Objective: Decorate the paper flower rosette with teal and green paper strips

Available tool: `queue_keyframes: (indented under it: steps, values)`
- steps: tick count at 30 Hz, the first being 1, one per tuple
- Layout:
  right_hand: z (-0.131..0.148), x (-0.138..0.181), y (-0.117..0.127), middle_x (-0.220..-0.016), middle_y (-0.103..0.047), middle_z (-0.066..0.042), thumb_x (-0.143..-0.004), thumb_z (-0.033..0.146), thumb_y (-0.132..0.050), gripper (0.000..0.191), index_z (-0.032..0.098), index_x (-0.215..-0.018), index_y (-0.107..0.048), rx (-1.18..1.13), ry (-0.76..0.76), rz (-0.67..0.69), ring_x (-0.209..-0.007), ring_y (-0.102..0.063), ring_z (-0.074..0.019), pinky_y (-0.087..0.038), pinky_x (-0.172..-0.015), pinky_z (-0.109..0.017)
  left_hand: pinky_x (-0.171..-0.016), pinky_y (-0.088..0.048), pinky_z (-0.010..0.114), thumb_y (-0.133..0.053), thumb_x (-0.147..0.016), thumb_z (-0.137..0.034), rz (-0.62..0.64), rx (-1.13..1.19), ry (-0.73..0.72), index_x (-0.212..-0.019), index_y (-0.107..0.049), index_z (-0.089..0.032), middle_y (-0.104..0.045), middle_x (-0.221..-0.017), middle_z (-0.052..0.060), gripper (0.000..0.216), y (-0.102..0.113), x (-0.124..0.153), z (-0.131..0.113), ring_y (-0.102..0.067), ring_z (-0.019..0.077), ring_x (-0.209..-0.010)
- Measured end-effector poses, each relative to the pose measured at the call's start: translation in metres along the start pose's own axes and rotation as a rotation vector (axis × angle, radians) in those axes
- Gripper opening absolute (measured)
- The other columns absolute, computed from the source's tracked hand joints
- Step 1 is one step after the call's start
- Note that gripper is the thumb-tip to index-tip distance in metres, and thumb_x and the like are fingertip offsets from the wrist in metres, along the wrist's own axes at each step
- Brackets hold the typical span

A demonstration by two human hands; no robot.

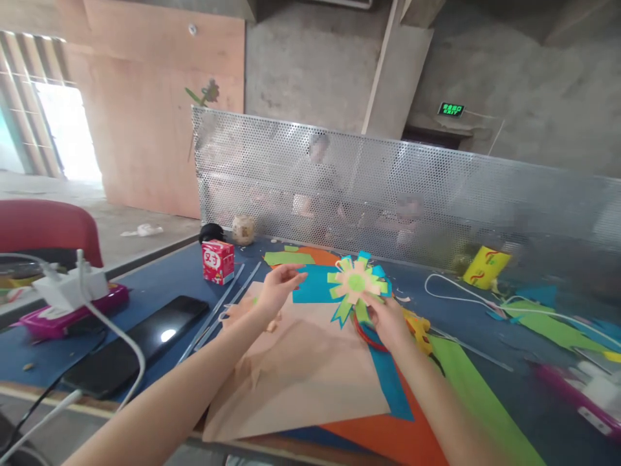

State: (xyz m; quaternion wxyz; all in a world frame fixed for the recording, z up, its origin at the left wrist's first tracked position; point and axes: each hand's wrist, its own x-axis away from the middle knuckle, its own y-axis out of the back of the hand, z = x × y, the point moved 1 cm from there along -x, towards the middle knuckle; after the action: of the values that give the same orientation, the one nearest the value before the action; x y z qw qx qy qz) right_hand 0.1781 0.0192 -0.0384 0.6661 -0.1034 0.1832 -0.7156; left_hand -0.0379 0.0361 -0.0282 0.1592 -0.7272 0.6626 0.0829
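A layered flower rosette (pixel 356 283), cut from green, cream and blue sheet, is held up above the table by my right hand (pixel 388 320), its fingers pinching the lower right side. To the left, my left hand (pixel 281 288) hovers with its fingers stretched out and nothing visible in them; it is apart from the rosette. Beneath both hands lies a large cream sheet (pixel 310 369), with a blue piece (pixel 314 285) at its far edge. Small cream scraps (pixel 237 312) lie partly behind my left wrist. A yellow tool (pixel 418 329), perhaps a glue gun, is partly hidden by my right hand.
A red and white box (pixel 218 261), a jar (pixel 243 230) and a black phone (pixel 140 343) stand or lie at left, near a purple power strip (pixel 72 310). Green sheet (pixel 475 388) and white cable (pixel 456 294) lie at right. A perforated metal screen (pixel 272 175) borders the back.
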Motion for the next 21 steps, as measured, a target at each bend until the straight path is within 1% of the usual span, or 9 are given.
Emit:
queue_keyframes:
  steps: [2,3,5,8,11,13,15,18,21]
  values:
    - [0.007,-0.005,0.006,-0.067,-0.068,-0.002,-0.047,0.021,-0.074,0.026,0.014,-0.07,-0.063,-0.003,0.037,-0.082,-0.062,-0.062,-0.0157,-0.049,-0.056,-0.024,-0.056,-0.046,0.024,-0.069,-0.056,-0.033,-0.053,-0.093,-0.081,-0.079,-0.063,-0.013,-0.062,-0.062,0.002,0.032,0.009,-0.009,0.003,-0.057,0.0127,-0.058]
    - [0.01,-0.008,0.009,-0.068,-0.068,-0.002,-0.046,0.021,-0.075,0.028,0.015,-0.071,-0.063,-0.007,0.053,-0.1,-0.064,-0.062,-0.0163,-0.05,-0.058,-0.024,-0.056,-0.046,0.025,-0.069,-0.055,-0.033,-0.06,-0.117,-0.096,-0.078,-0.064,-0.013,-0.062,-0.062,0.002,0.031,0.012,-0.012,0.004,-0.057,0.013,-0.058]
    - [0.015,-0.012,0.014,-0.072,-0.068,-0.001,-0.046,0.023,-0.075,0.032,0.016,-0.074,-0.062,-0.02,0.078,-0.093,-0.07,-0.063,-0.017,-0.05,-0.061,-0.024,-0.056,-0.046,0.025,-0.07,-0.054,-0.033,-0.042,-0.132,-0.093,-0.077,-0.064,-0.013,-0.063,-0.062,0.002,0.031,0.015,-0.015,0.008,-0.058,0.014,-0.058]
    - [0.015,-0.014,0.016,-0.073,-0.068,0.001,-0.047,0.024,-0.074,0.035,0.019,-0.078,-0.06,-0.017,0.047,-0.027,-0.074,-0.063,-0.0174,-0.05,-0.063,-0.025,-0.057,-0.047,0.026,-0.07,-0.053,-0.031,0.018,-0.174,-0.07,-0.078,-0.066,-0.014,-0.065,-0.064,0.003,0.03,0.012,-0.014,0.012,-0.059,0.0144,-0.059]
    - [0.008,-0.01,0.011,-0.071,-0.068,-0.001,-0.047,0.024,-0.073,0.029,0.018,-0.073,-0.06,0.025,-0.063,0.057,-0.071,-0.063,-0.0188,-0.05,-0.063,-0.027,-0.058,-0.048,0.025,-0.069,-0.056,-0.031,0.068,-0.238,-0.049,-0.08,-0.066,-0.015,-0.066,-0.066,0.003,0.029,0.009,-0.011,0.012,-0.059,0.014,-0.06]
    - [-0.001,-0.006,0.005,-0.07,-0.067,-0.004,-0.048,0.023,-0.073,0.026,0.017,-0.069,-0.059,0.065,-0.149,0.13,-0.07,-0.063,-0.0207,-0.05,-0.063,-0.029,-0.06,-0.049,0.026,-0.07,-0.054,-0.031,0.039,-0.242,-0.032,-0.081,-0.066,-0.015,-0.067,-0.068,0.004,0.031,0.009,-0.01,0.01,-0.06,0.015,-0.062]
    - [-0.008,-0.002,-0.002,-0.07,-0.067,-0.005,-0.047,0.021,-0.074,0.027,0.016,-0.069,-0.058,0.094,-0.209,0.184,-0.068,-0.064,-0.0211,-0.049,-0.062,-0.03,-0.062,-0.05,0.027,-0.07,-0.053,-0.03,0.013,-0.218,-0.011,-0.082,-0.065,-0.014,-0.067,-0.069,0.004,0.033,0.009,-0.01,0.007,-0.062,0.0165,-0.066]
    - [-0.015,0.002,-0.008,-0.071,-0.066,-0.003,-0.045,0.02,-0.074,0.032,0.016,-0.071,-0.055,0.108,-0.249,0.233,-0.067,-0.063,-0.019,-0.049,-0.064,-0.029,-0.062,-0.05,0.029,-0.069,-0.053,-0.03,0.015,-0.197,0.012,-0.084,-0.065,-0.013,-0.067,-0.069,0.005,0.035,0.01,-0.009,0.005,-0.063,0.0186,-0.068]
    - [-0.017,0.003,-0.008,-0.071,-0.065,-0.002,-0.046,0.022,-0.074,0.036,0.016,-0.075,-0.054,0.119,-0.26,0.288,-0.069,-0.063,-0.0179,-0.049,-0.066,-0.029,-0.06,-0.049,0.029,-0.065,-0.059,-0.032,0.047,-0.244,-0.006,-0.086,-0.063,-0.013,-0.067,-0.071,0.006,0.034,0.01,-0.009,0.004,-0.063,0.0196,-0.07]
